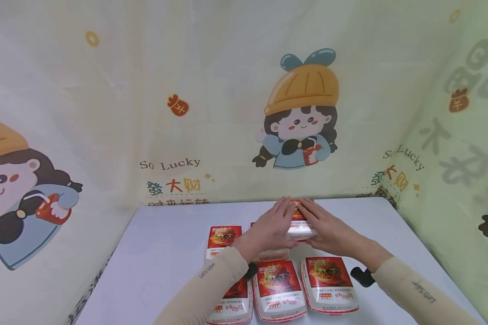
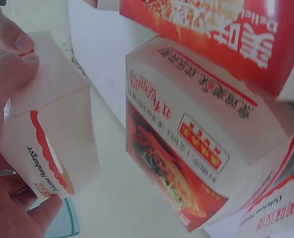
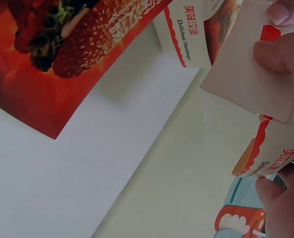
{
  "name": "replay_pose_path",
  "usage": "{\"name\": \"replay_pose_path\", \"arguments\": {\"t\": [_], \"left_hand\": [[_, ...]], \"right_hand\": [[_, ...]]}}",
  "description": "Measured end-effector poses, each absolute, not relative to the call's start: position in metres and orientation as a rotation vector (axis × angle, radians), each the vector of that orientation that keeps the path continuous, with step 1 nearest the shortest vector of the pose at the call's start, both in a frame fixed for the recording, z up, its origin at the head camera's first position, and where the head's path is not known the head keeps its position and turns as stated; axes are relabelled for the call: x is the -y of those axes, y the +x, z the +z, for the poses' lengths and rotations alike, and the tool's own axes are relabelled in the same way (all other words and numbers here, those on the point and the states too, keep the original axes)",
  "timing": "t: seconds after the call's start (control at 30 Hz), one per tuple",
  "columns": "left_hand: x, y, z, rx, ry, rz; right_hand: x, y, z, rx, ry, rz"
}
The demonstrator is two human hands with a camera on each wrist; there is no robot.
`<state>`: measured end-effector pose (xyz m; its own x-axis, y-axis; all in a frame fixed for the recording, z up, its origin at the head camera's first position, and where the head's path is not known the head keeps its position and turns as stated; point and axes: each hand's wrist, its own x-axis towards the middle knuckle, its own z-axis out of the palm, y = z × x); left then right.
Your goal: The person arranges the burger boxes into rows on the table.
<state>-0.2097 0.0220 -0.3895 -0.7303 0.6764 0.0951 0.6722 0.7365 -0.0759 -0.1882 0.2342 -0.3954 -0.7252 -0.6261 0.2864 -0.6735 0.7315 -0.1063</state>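
Both hands hold one red-and-white hamburger box (image 1: 300, 228) over the back of the table. My left hand (image 1: 270, 228) grips its left side and my right hand (image 1: 334, 229) its right side. In the left wrist view, thumbs press by a red tab on the pale flap of the held box (image 2: 62, 106), while fingers hold its lower edge. From the right wrist, the same carton (image 3: 251, 64) shows a scalloped red edge with a gap beside it. A closed hamburger box (image 1: 272, 256) lies partly hidden behind the left hand.
Another hamburger box (image 1: 224, 237) lies at the back left. Nearer me sit three more: a left one (image 1: 236, 304) partly behind the sleeve, a middle one (image 1: 279, 289) and a right one (image 1: 329, 284). A printed cloth (image 1: 227, 135) hangs behind the white table (image 1: 154, 253).
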Motion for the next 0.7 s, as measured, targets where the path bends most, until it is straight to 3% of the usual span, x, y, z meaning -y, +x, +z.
{"name": "replay_pose_path", "arguments": {"t": [0.33, 0.7], "left_hand": [[-0.025, -0.201, -0.399, 2.604, -1.150, 0.081], [-0.033, -0.195, -0.403, 2.774, -1.197, -0.057]], "right_hand": [[-0.244, -0.187, -0.398, 2.702, 1.008, 0.325], [-0.258, -0.180, -0.405, 2.804, 0.922, 0.431]]}}
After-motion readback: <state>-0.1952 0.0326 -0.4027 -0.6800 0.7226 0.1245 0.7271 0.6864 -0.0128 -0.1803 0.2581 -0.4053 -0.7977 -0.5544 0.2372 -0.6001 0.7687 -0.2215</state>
